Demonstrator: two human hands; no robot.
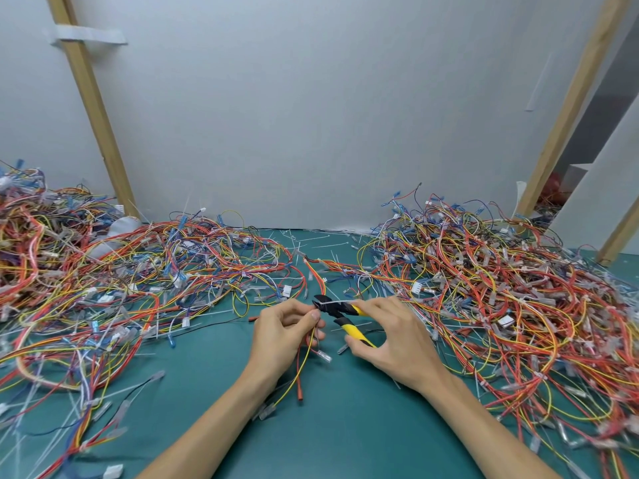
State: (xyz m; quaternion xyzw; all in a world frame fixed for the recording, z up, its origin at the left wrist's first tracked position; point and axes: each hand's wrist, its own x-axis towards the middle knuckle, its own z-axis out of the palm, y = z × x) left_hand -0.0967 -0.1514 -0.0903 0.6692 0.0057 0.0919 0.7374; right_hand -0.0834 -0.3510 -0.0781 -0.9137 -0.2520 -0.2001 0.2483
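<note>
1. Left hand (pixel 283 326): the fingers are curled and the thumb presses against the forefinger. They pinch a thin wire bundle (pixel 304 361) of red, orange and yellow leads.
2. Wire bundle: it sits at the centre of the worktop (pixel 345 426), slightly towards the near edge. It passes through the left hand. Its lower ends, with red sleeves and clear terminals, trail on the worktop beside the left forearm, and its upper run leads away towards the rear.
3. Right hand (pixel 390 337): the fingers and thumb are wrapped round the yellow-and-black handles of the side cutters (pixel 337 314).
4. Side cutters: the black head points left and meets the bundle just above the left fingertips. A white cable tie (pixel 340 301) lies across the head. Whether the blades are closed cannot be determined.
5. Worktop: it has a teal-green surface, with cut cable ties (pixel 304 240) scattered near its rear edge.
6. Left heap (pixel 103 271) and right heap (pixel 501 288): both are tangled multicoloured wire harnesses with connectors, and they flank the hands.
7. Background: a white wall panel (pixel 311 115) stands behind the worktop, with slanted wooden battens (pixel 93 108) leaning against it on both sides.
</note>
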